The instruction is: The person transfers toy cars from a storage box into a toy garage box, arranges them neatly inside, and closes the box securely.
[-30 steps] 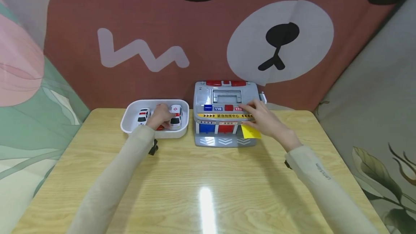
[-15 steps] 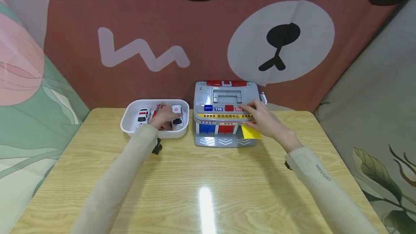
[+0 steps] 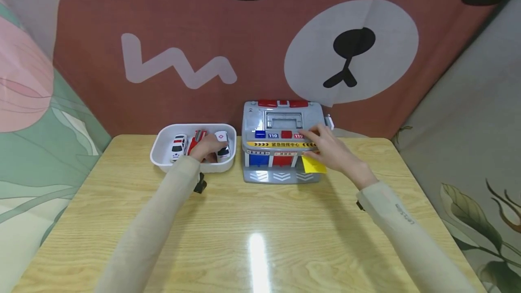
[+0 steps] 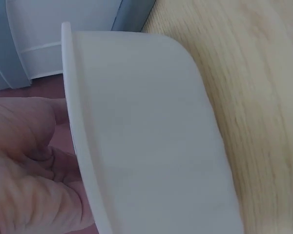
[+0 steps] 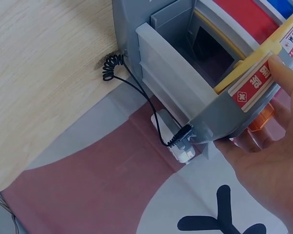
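My left hand [image 3: 205, 147] reaches into a white tray [image 3: 224, 166]. Its fingers lie over a white toy ambulance [image 3: 221, 136] at the tray's right end and pinch it. A red toy fire truck [image 3: 197, 138] sits beside it, partly hidden. In the left wrist view the tray wall [image 4: 146, 131] hides the fingertips of that hand [image 4: 29, 165]. My right hand [image 3: 331, 150] grips the front roof edge of a grey toy rescue station [image 3: 282, 121], thumb on its front and fingers on top. A yellow door [image 3: 313, 165] stands raised there, beside an open bay [image 5: 210, 53].
A white toy police car [image 3: 178, 147] stands at the tray's left end. Blue [image 3: 258, 160] and red doors [image 3: 282, 161] close the station's other bays. A coiled black cord [image 5: 112, 66] hangs at its side. A cloth wall [image 3: 183, 107] stands behind the wooden table [image 3: 228, 220].
My left hand has shifted right inside the tray, off the fire truck and onto the ambulance, which now leans a little. The right hand stays in place.
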`<state>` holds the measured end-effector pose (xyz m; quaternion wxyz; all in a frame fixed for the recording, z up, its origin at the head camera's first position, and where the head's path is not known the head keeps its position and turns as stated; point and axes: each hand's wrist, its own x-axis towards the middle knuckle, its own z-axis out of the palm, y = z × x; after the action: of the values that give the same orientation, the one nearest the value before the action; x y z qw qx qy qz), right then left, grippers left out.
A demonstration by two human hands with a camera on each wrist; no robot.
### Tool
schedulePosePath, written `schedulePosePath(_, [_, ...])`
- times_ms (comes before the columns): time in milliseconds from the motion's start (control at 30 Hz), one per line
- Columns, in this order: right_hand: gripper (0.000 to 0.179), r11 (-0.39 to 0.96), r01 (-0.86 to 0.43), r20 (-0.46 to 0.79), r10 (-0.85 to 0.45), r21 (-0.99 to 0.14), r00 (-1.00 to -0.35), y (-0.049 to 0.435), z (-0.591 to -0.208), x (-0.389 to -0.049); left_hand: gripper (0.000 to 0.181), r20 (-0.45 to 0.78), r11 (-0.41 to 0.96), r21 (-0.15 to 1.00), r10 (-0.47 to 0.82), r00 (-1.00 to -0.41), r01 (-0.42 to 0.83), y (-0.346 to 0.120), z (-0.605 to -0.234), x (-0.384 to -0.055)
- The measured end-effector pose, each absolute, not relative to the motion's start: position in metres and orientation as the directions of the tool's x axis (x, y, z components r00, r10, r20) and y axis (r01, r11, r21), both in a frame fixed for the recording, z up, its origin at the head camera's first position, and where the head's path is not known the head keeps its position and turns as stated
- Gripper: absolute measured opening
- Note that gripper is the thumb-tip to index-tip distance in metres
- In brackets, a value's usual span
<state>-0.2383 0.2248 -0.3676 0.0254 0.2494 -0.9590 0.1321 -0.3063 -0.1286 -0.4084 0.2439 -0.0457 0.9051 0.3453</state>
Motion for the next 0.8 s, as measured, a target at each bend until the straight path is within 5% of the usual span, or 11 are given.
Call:
schedulePosePath(133, [0.067, 0.842, -0.485, 0.116, -0.471, -0.237, -0.875, 0.225, -0.368, -0.239, 0.042, -0.460, 0.783, 0.577, 0.077, -0.885, -0.232, -0.128, -0.416, -0.313])
schedulePosePath(400, [0.067, 0.837, -0.492, 0.126, -0.475, -0.239, -0.871, 0.224, -0.368, -0.238, 0.066, -0.452, 0.795, 0.584, 0.150, -0.879, -0.164, -0.151, -0.490, -0.370])
schedulePosePath(800, [0.066, 0.844, -0.481, 0.137, -0.461, -0.238, -0.877, 0.224, -0.368, -0.238, 0.045, -0.452, 0.756, 0.601, 0.053, -0.891, -0.260, -0.128, -0.411, -0.305])
